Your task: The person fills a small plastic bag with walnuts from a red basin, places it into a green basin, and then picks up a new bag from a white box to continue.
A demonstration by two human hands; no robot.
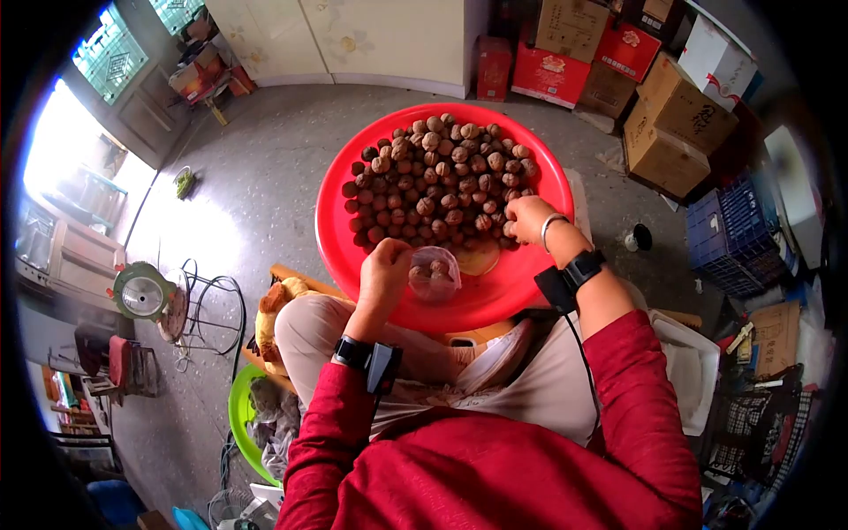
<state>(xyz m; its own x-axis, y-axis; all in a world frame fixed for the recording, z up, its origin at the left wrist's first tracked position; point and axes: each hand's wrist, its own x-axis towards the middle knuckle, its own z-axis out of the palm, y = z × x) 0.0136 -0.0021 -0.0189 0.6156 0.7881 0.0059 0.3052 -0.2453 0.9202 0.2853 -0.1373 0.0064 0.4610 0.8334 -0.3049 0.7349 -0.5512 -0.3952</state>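
A large round red plastic basin (340, 256) in front of me holds a heap of brown walnuts (442, 177). My left hand (385, 276) is closed at the left rim of a small clear plastic container (450, 284), near the basin's front edge. A few walnuts (433, 270) lie inside that container. On the right side of the heap, my right hand (533, 223) has its fingers curled down around a walnut; its fingertips are partly hidden. A yellowish round patch (478, 257) shows on the basin floor between my hands.
Cardboard boxes (667, 124) stand at the back right, above a blue plastic crate (738, 231). A green basin (240, 411) with grey plastic bags is at my left. A black cable (243, 309) runs over the floor near a green-rimmed round device (141, 290). A white tub (693, 371) sits right.
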